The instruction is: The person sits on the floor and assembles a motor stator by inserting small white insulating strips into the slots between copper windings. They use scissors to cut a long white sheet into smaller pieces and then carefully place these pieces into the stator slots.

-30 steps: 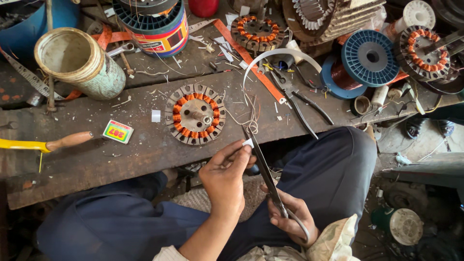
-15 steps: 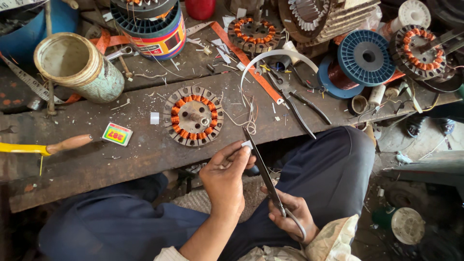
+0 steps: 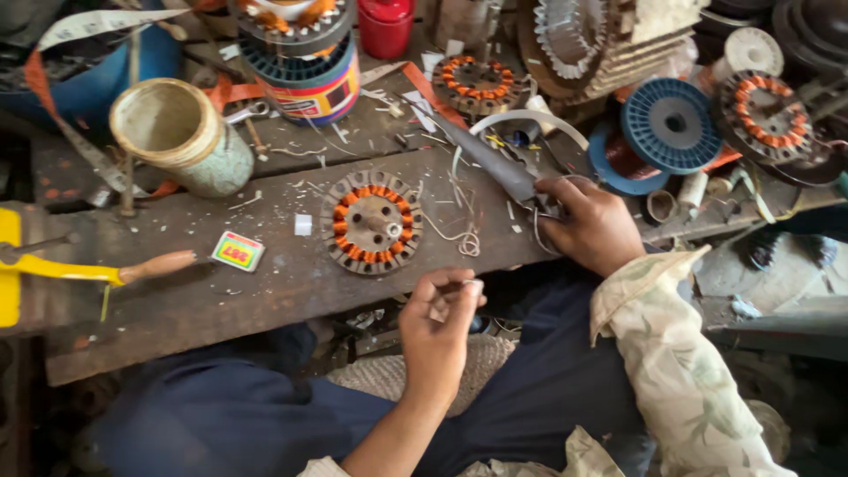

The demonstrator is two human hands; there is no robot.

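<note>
My right hand (image 3: 592,225) rests on the front edge of the wooden bench (image 3: 265,291) and grips the handles of large dark scissors (image 3: 490,163), whose blades lie on the bench pointing up and left. Lower down, over my lap, my left hand (image 3: 437,327) pinches a small pale strip (image 3: 473,287) between thumb and fingertips. A round stator with orange copper windings (image 3: 371,221) lies flat on the bench just left of both hands. Loose wire (image 3: 464,237) curls between it and the scissors.
A worn tin can (image 3: 181,137) stands at the back left. A small colourful box (image 3: 237,251) and a yellow tool with a wooden handle (image 3: 132,269) lie at the left. A blue spool (image 3: 670,124), more stators (image 3: 477,84) and a red can (image 3: 386,25) crowd the back.
My right hand has come up from my lap to the bench edge, bringing the scissors onto the bench. My left hand has stayed over my lap, pinching the small strip.
</note>
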